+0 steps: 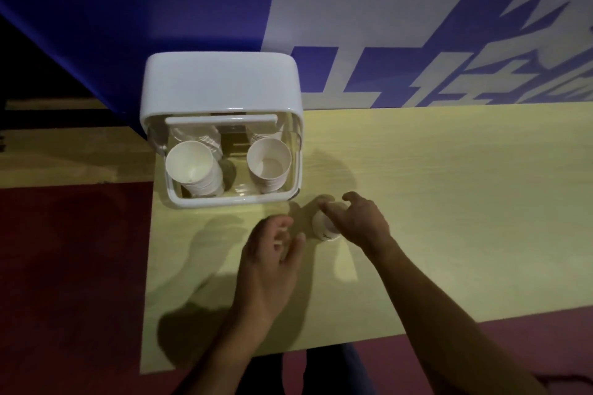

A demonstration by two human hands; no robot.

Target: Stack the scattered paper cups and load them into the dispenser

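A white cup dispenser with a clear front stands at the table's back left. Inside it are two stacks of white paper cups, one on the left and one on the right, mouths facing me. A single white paper cup stands on the table just in front of the dispenser. My right hand reaches over this cup, fingers bent around its top; the grip is partly hidden. My left hand hovers left of the cup with relaxed fingers, holding nothing.
The pale yellow table stretches to the right. Its left edge and front edge border a dark red floor. A blue wall with large white characters rises behind the dispenser.
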